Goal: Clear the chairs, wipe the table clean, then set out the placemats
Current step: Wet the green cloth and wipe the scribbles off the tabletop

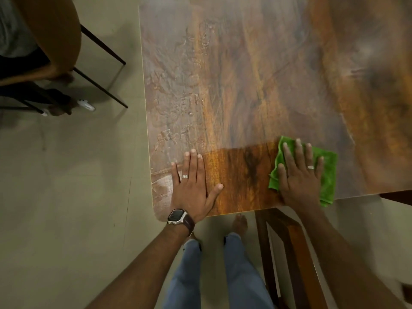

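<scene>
A wooden table (256, 74) fills the upper right of the head view, most of it dull and smeared. A darker, cleaner strip runs along its near edge between my hands. My right hand (299, 175) lies flat with straight fingers on a folded green cloth (327, 175) and presses it to the tabletop near the front edge. My left hand (192, 186) rests flat on the table by its near left corner, fingers spread, a watch on the wrist.
A wooden chair (287, 253) stands under the table's near edge, right of my legs. Another chair (55, 41) with thin dark legs stands at the upper left, a person seated on it, feet on the tiled floor (66, 197).
</scene>
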